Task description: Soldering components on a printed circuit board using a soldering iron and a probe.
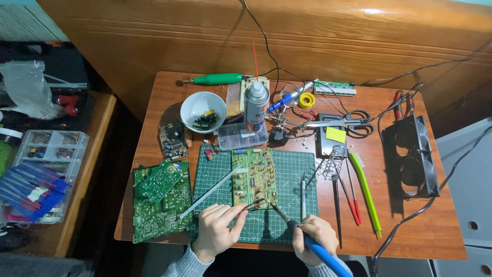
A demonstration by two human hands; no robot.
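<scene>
A tan circuit board (253, 177) lies upright on a green cutting mat (292, 174) in the middle of the wooden table (400, 225). My left hand (217, 231) pinches tweezers (252, 205) whose tips touch the board's lower edge. My right hand (314, 237) grips a blue-handled soldering iron (307, 238), its tip pointing up-left at the same lower edge of the board, close to the tweezer tips.
Green circuit boards (160, 200) lie left of the mat. A white bowl of parts (203, 111), a spray can (255, 106), a clear box (241, 136), scissors (348, 120), a helping-hand stand (279, 123), brushes and red-handled tools (359, 190) and a black fan (412, 154) surround it.
</scene>
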